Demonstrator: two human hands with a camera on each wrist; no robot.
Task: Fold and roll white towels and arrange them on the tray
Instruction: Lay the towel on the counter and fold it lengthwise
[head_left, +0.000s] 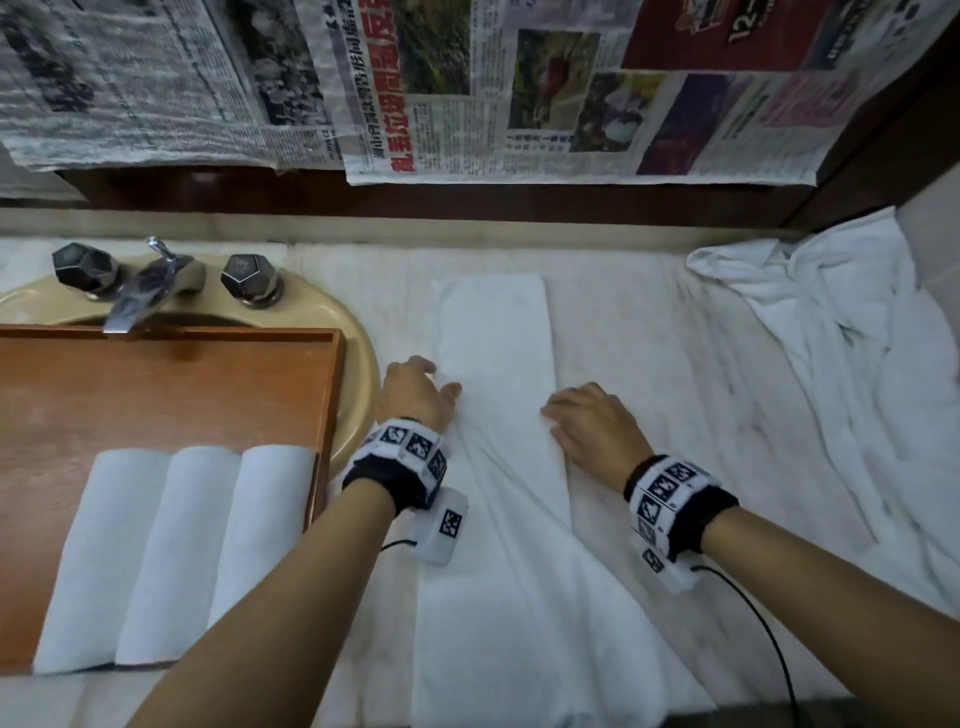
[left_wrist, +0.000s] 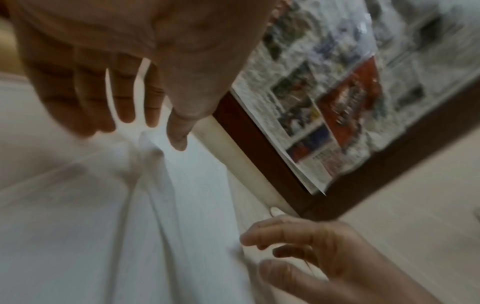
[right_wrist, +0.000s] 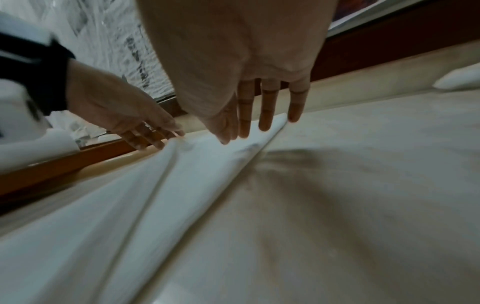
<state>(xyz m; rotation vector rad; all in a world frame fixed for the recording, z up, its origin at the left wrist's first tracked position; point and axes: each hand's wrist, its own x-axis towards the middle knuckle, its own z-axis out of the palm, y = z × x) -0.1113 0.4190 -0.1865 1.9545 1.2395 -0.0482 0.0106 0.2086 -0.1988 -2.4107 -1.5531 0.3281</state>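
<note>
I see a white towel (head_left: 498, 467) folded into a long narrow strip, flat on the counter, creased near its middle. Three rolled towels (head_left: 171, 551) lie side by side, touching, on the wooden tray (head_left: 156, 395). Crumpled towels (head_left: 831, 332) heaped far right.

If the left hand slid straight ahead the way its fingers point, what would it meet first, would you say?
The left hand rests at the left edge of the folded towel and points toward the wall. Ahead lies only more towel and countertop, then the dark wooden ledge under the newspapers; depth is hard to judge.
</note>
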